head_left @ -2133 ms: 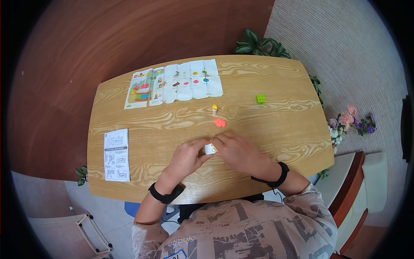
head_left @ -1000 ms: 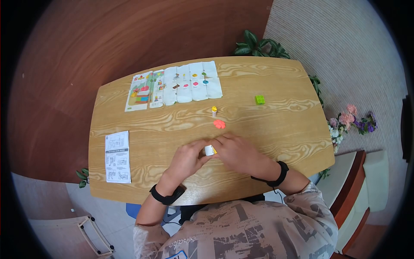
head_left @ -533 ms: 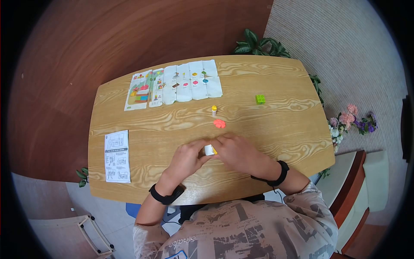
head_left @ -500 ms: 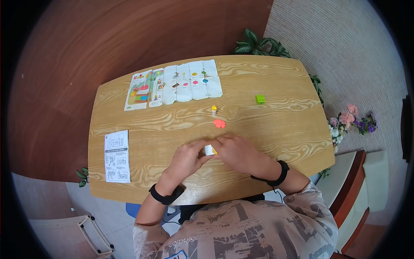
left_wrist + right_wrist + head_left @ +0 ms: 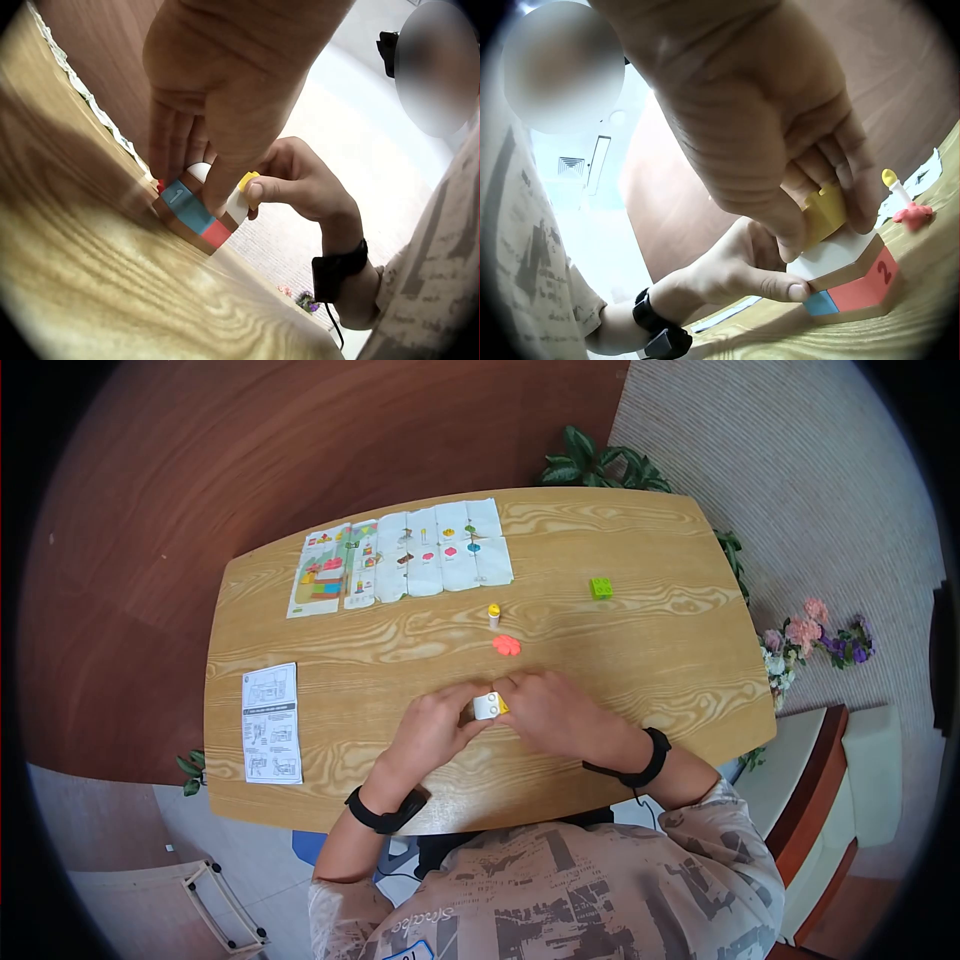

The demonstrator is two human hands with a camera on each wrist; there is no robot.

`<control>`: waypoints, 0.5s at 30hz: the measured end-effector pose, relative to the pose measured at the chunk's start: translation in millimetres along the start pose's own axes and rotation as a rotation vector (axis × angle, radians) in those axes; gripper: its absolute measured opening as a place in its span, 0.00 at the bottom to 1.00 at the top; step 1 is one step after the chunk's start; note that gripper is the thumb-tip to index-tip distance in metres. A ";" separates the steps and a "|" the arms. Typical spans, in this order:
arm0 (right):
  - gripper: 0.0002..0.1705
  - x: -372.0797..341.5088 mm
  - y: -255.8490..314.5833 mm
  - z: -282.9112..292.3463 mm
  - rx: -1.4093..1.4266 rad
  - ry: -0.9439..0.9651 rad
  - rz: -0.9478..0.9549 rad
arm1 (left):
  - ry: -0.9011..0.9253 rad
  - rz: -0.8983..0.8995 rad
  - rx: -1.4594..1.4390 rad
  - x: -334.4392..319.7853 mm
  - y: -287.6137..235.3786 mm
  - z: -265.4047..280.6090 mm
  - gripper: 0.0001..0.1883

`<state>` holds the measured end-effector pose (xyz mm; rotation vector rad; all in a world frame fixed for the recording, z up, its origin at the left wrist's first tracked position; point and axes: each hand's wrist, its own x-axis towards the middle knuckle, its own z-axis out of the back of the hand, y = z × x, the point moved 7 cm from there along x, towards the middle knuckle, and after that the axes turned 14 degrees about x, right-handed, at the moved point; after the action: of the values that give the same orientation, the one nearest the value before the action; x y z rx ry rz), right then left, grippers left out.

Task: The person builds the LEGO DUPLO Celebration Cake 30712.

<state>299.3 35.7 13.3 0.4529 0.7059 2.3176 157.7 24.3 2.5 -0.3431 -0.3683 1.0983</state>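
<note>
Pinching yellow piece [image 5: 825,217] w/ R hand [image 5: 545,710]; L hand [image 5: 432,728] grips block stack [image 5: 862,289] just below. Prob. best: line up bumps [image 5: 493,710], push straight down.

Right grip [image 5: 550,712] shifted slightly rightward, more white top [image 5: 482,708] uncovered, more yellow brick [image 5: 502,705] showing
</note>
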 end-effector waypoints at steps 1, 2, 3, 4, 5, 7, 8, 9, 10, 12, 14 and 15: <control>0.16 -0.1 -0.3 1.2 0.010 0.002 0.001 | -0.011 -0.008 -0.001 -0.1 -0.4 0.8 0.21; 0.18 -0.8 -0.5 2.6 0.021 0.004 0.001 | -0.017 -0.008 -0.002 -0.5 -0.4 1.2 0.21; 0.20 -1.6 -0.8 3.4 0.032 0.006 0.000 | -0.023 -0.009 -0.005 -1.0 -0.7 1.4 0.21; 0.20 -2.1 -1.5 3.3 0.036 0.007 -0.009 | -0.028 -0.010 -0.007 -1.6 -1.0 1.4 0.21; 0.21 -2.7 -2.6 2.9 0.039 0.008 -0.018 | -0.035 -0.021 -0.006 -2.1 -1.1 0.8 0.21; 0.22 -5.0 -5.7 2.4 0.050 -0.010 -0.008 | -0.050 -0.043 -0.002 -2.8 -0.4 0.5 0.20; 0.22 -6.7 -7.7 2.9 0.057 -0.029 0.013 | -0.034 -0.029 -0.001 -2.7 -0.7 1.2 0.20; 0.22 -7.9 -8.8 4.2 0.064 -0.047 0.035 | -0.019 -0.013 0.000 -2.3 -2.0 2.2 0.20; 0.22 -9.5 -12.0 3.5 0.042 -0.022 0.005 | -0.004 0.003 -0.001 -2.0 -2.2 2.1 0.20; 0.23 -12.5 -12.6 6.6 -0.002 0.031 -0.062 | -0.017 -0.023 0.075 -5.8 -5.4 0.6 0.21; 0.27 -16.1 -12.3 1.2 -0.062 0.026 -0.085 | -0.038 -0.058 0.155 -9.2 -10.2 -3.9 0.22; 0.29 -18.3 -11.4 -3.2 -0.090 0.025 -0.096 | -0.052 -0.076 0.197 -11.9 -13.4 -7.1 0.23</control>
<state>316.5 29.3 1.7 0.3422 0.6188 2.2574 166.7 7.3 0.7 -0.1250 -0.3140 1.0606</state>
